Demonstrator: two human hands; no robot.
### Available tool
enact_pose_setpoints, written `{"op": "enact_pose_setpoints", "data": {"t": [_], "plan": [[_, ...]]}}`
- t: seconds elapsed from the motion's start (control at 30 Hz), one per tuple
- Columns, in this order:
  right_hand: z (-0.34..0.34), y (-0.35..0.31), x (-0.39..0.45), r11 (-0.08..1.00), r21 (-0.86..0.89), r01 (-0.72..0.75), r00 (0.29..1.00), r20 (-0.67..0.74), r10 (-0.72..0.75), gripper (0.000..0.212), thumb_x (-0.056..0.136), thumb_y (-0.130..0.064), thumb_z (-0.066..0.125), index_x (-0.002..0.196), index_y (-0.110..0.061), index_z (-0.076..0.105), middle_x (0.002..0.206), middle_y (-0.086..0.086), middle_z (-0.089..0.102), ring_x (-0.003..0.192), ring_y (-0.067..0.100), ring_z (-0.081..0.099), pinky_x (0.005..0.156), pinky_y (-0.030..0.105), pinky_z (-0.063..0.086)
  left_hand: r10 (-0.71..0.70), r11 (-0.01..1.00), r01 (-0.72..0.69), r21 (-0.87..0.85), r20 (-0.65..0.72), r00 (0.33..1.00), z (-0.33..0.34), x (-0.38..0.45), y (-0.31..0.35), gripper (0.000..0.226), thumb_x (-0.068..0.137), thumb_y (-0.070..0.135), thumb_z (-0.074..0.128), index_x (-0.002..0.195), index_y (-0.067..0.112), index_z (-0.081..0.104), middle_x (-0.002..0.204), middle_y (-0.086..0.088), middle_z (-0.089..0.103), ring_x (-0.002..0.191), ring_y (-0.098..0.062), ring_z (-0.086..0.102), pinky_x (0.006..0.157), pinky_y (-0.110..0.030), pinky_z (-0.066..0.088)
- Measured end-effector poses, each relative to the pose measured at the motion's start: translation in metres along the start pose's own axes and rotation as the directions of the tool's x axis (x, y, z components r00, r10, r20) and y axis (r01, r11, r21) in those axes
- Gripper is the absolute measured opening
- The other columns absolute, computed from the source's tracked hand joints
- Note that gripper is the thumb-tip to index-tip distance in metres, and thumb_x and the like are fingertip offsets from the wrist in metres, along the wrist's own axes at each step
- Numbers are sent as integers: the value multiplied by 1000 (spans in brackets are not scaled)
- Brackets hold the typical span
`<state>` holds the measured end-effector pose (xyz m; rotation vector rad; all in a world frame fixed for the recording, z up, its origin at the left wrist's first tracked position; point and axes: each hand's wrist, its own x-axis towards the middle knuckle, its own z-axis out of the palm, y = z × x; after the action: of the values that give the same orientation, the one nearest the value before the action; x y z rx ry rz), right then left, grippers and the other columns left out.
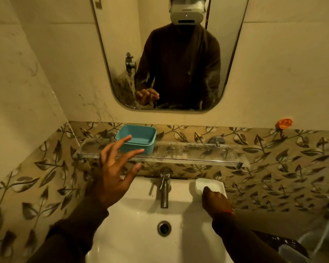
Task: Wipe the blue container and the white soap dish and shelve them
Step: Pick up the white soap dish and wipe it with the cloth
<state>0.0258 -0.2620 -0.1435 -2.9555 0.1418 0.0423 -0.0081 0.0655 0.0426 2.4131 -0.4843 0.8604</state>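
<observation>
Blue container [136,139]: upright on the glass shelf [188,151], toward its left end, open top facing up, nothing visible inside. The shelf surface is smeared and cloudy, mounted on the leaf-patterned tile band below the mirror [171,54].

Left hand [114,173]: spread wide, fingers splayed, holding nothing. It hangs in front of the shelf edge just beside the container; fingertips overlap the container's front wall in this view, actual contact cannot be told.

White soap dish [207,186]: sits on the back right corner of the white sink [141,215], right of the tap [164,186], below the shelf.

Right hand [216,202]: knuckles up, fingers curled down onto the near edge of the soap dish, touching it. Whether the fingers truly clamp the dish or only rest on it cannot be told, as the fingertips are hidden under the hand. Red thread shows at the wrist.

Both sleeves dark. Drain [164,227] is visible at basin centre. An orange hook [283,123] is stuck on the wall, upper right of the shelf
</observation>
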Motion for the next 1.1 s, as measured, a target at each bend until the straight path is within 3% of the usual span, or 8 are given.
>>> {"op": "enact_pose_setpoints", "data": {"t": [0.2, 0.43, 0.53, 0.6, 0.73, 0.9, 0.97, 1.1], "plan": [[-30, -9, -15, 992, 42, 120, 987, -112, -115, 25, 92, -41, 48, 115, -29, 47, 98, 1, 69, 87, 22, 66, 70, 38, 57, 17, 993, -15, -116, 17, 1000, 34, -3, 31, 37, 91, 43, 56, 127, 36, 63, 155, 4, 39, 140, -22, 25, 115, -17, 11], [-77, -31, -47, 959, 25, 283, 923, -280, -265, 21, 91, -40, 50, 107, -27, 53, 92, 1, 72, 82, 26, 68, 65, 32, 51, -43, 959, 77, -272, 129, 991, 48, -9, 66, 38, 92, 50, 51, 127, 39, 60, 153, 1, 44, 139, -25, 33, 108, -41, 27], [-99, -46, -64, 914, 22, 405, 863, -341, -374, 21, 91, -42, 48, 105, -27, 54, 89, 0, 72, 79, 25, 66, 61, 30, 46, -156, 887, 236, -396, 224, 962, 49, -11, 78, 35, 96, 46, 57, 130, 40, 52, 151, 1, 43, 138, -18, 38, 112, -44, 35], [-116, -58, -78, 875, 12, 485, 811, -381, -444, 24, 92, -44, 46, 107, -27, 55, 87, -1, 71, 77, 23, 64, 59, 29, 45, -290, 728, 446, -521, 355, 889, 47, -14, 89, 41, 95, 49, 53, 134, 40, 47, 150, 1, 43, 136, -19, 42, 109, -43, 41], [-149, -79, -102, 807, -63, 588, 670, -521, -529, 24, 93, -41, 48, 105, -23, 59, 78, -1, 69, 68, 20, 61, 53, 29, 44, -488, 277, 761, -587, 596, 637, 46, -12, 103, 68, 92, 68, 39, 146, 28, 45, 145, -10, 54, 127, -29, 53, 101, -43, 47], [-175, -89, -123, 730, -166, 663, 530, -584, -615, 24, 94, -41, 52, 105, -23, 62, 78, -1, 71, 68, 20, 63, 55, 30, 51, -322, -304, 770, -561, 821, 471, 31, -2, 105, 76, 88, 74, 43, 127, 15, 66, 119, -23, 72, 102, -39, 71, 84, -51, 59], [-179, -90, -127, 698, -228, 678, 478, -585, -655, 24, 96, -41, 49, 105, -23, 63, 79, -1, 71, 71, 21, 64, 58, 32, 53, -238, -381, 765, -519, 855, 462, 23, 1, 103, 75, 86, 72, 49, 128, 12, 67, 122, -25, 69, 102, -41, 69, 88, -51, 56], [-185, -92, -132, 650, -331, 684, 397, -579, -712, 25, 97, -43, 45, 104, -24, 60, 78, -1, 70, 71, 20, 62, 60, 30, 51, -151, -343, 800, -492, 870, 470, 9, 6, 99, 68, 80, 57, 61, 127, 9, 69, 121, -26, 64, 107, -42, 58, 98, -51, 42]]}}
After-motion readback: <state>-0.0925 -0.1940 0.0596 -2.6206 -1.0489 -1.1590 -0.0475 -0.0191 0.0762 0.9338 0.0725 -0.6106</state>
